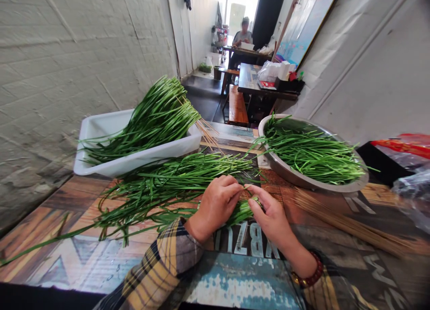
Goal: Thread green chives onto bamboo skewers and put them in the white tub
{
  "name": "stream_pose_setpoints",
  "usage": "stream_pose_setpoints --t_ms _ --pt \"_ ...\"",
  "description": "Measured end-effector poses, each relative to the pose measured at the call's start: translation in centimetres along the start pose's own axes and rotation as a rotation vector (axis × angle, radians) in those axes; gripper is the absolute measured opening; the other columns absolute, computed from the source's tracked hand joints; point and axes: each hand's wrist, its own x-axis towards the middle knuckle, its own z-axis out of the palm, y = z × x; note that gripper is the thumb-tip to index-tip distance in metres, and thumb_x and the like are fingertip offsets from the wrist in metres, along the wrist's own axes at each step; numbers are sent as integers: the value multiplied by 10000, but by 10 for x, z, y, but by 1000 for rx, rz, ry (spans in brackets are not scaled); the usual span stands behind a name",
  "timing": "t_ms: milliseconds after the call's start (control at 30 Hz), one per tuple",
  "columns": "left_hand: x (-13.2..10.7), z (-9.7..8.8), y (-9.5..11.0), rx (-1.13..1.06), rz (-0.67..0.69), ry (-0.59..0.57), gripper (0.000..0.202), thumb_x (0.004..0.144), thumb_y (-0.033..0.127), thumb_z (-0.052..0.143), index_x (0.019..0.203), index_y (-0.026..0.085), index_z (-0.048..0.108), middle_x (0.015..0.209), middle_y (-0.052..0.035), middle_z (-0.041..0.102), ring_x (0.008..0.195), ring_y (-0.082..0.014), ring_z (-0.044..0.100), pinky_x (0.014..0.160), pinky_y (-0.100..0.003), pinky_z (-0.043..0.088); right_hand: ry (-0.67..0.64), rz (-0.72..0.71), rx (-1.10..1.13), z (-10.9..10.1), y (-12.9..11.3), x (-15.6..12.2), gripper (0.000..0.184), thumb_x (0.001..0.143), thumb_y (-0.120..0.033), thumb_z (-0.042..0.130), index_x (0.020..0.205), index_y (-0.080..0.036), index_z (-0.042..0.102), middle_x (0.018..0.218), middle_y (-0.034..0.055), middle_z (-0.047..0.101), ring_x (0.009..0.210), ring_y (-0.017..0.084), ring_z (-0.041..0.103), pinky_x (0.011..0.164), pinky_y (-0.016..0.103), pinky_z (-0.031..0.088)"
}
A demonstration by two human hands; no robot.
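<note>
My left hand [217,204] is closed round a small bunch of green chives [240,213] on the printed table. My right hand [270,216] pinches the same bunch at its cut ends, thumb and forefinger meeting my left fingers. A thin bamboo skewer seems to run between the fingertips, though I cannot be sure. A loose heap of long chives [161,184] lies across the table just beyond my hands.
A white plastic tub [101,131] holding skewered chives stands at the back left against a brick wall. A metal basin [302,178] of chives is at the right. Bamboo skewers [349,225] lie at the right. A person sits far down the room.
</note>
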Motion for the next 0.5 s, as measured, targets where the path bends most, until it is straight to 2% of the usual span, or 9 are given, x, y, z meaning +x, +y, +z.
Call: stream_pose_setpoints --t_ms 100,167,367,500 --pt "0 1 0 -53 -11 7 158 886 142 521 905 167 676 872 -64 636 819 -165 570 730 -285 448 -32 17 24 0 -2 0 451 884 -241 486 1330 -176 492 749 0 620 607 135 543 601 262 464" --pt "0 2 -1 -113 -37 3 170 875 118 523 924 169 678 881 -62 637 828 -161 578 736 -277 453 -40 3 21 -1 -4 0 426 888 -235 474 1311 -182 494 649 -40 518 561 124 476 560 246 411" --pt "1 1 -1 -213 -243 -29 146 825 80 561 875 150 679 829 -48 629 748 -145 579 680 -256 445 -36 -16 13 -1 -4 0 360 885 -240 473 1236 -180 520 680 -37 483 591 129 463 596 255 395" --pt "1 1 -1 -228 -222 -46 150 828 85 562 871 163 683 841 -46 628 784 -152 581 688 -253 441 -37 -4 -12 -1 -4 0 361 882 -238 474 1234 -175 517 663 -43 466 588 132 462 591 256 387"
